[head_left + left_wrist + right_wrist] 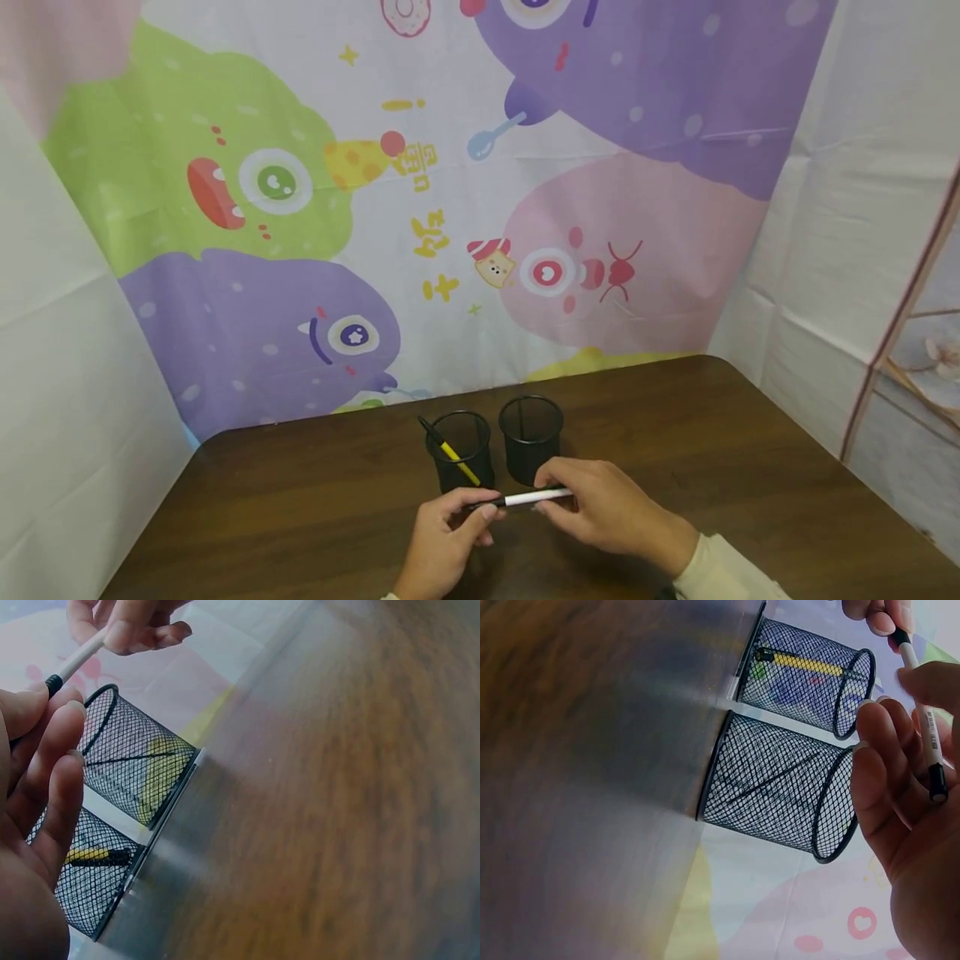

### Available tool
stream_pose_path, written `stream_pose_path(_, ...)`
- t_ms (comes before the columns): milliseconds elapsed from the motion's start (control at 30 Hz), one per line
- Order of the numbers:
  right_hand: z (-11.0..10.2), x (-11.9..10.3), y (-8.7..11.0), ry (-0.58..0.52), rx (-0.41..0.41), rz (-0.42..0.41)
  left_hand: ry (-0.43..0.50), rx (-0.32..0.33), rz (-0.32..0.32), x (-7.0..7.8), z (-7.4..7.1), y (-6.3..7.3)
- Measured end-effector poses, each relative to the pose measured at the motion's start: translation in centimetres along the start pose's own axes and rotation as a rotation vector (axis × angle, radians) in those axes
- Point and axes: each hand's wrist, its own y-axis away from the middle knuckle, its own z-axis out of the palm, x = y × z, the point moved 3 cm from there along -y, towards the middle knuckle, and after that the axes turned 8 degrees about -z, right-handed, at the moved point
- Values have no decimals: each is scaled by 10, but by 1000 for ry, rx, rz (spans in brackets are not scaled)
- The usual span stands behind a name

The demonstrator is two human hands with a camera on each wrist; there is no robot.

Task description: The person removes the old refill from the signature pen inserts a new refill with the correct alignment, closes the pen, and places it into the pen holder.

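A marker pen [534, 497] with a white barrel and black ends lies sideways between both hands. My left hand [444, 533] pinches its black cap end between thumb and fingers. At the other end, my right hand [611, 506] grips the white barrel; the right wrist view shows the pen's black tail [938, 782] over the palm. Just beyond the hands stand two black mesh pen cups. The left cup [465, 473] holds a yellow pen [459, 461] with black ends, leaning on the rim. No pen shows in the right cup [531, 446].
A brown wooden table [300, 500] carries the cups. Behind it hangs a cloth backdrop [465, 350] printed with cartoon monsters. Pale cloth walls [60, 333] close in the left and right sides.
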Motion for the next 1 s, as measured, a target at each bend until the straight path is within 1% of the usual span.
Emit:
stream_pose_path(100, 0, -1, 0, 10, 8, -13, -8, -1, -11, 0, 0, 1)
stream_pose_path(300, -1, -3, -2, 7, 11, -49, -15, 0, -14, -1, 0, 0)
stream_pose_path(667, -2, -4, -1, -3, -9, -22, -20, -5, 8, 1, 0, 0)
stream_pose_path(1000, 0, -3, 1, -30, -22, -6, -21, -10, -20, 1, 0, 0)
